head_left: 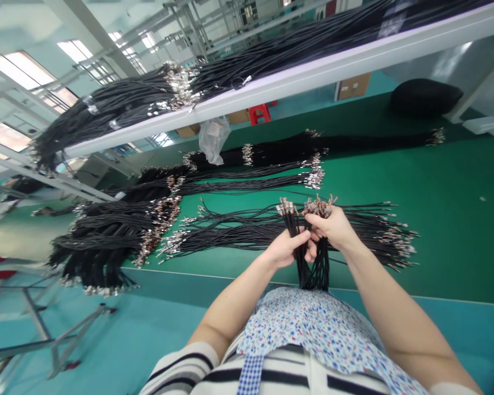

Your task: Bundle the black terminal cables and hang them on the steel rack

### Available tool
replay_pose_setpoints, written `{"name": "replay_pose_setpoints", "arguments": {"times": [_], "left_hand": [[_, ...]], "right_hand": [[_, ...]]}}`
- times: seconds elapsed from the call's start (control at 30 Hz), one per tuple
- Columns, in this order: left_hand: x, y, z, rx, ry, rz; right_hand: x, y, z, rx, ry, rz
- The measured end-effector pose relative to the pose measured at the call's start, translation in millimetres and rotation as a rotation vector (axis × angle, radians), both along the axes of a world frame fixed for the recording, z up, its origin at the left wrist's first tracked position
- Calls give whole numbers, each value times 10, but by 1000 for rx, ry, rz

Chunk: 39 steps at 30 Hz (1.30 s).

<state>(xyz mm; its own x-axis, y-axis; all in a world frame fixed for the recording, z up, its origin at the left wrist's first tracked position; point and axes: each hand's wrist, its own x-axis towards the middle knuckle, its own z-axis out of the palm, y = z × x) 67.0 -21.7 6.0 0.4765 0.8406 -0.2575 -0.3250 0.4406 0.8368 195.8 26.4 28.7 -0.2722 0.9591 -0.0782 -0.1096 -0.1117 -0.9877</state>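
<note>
Two cable bunches, clasped by the left hand and right hand, vanish downward at the apron (the grip covers some strands); a plastic bag partly hides rear cables on the green table.

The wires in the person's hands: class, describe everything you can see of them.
The held wires are thin and black, in two adjacent bunches, with silvery and coppery metal-looking tips uppermost. The left hand grips one bunch; the right hand holds the other near its tips. Below, they run out of sight behind the patterned apron.
</note>
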Motion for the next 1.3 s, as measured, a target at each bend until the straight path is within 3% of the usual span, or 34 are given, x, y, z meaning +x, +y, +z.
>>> {"name": "replay_pose_setpoints", "arguments": {"times": [0.13, 0.27, 0.33, 0.53, 0.67, 0.93, 1.3], "left_hand": [[47, -23, -30, -49, 6, 187], [5, 18, -65, -88, 34, 463], [-49, 33, -77, -92, 12, 512], [-99, 0, -28, -31, -49, 163], [-64, -2, 13, -18, -44, 21], [-55, 9, 26, -28, -27, -52], [-16, 6, 14, -26, -12, 15]], "right_hand": [[-18, 24, -37, -9, -8, -29], [43, 64, -106, 37, -31, -113], [94, 74, -116, 68, -49, -160], [65, 8, -36, -50, 211, 104], [-27, 2, -33, -41, 193, 92], [-24, 4, -47, -70, 172, 104], [-33, 7, -66, -24, 156, 159]]}}
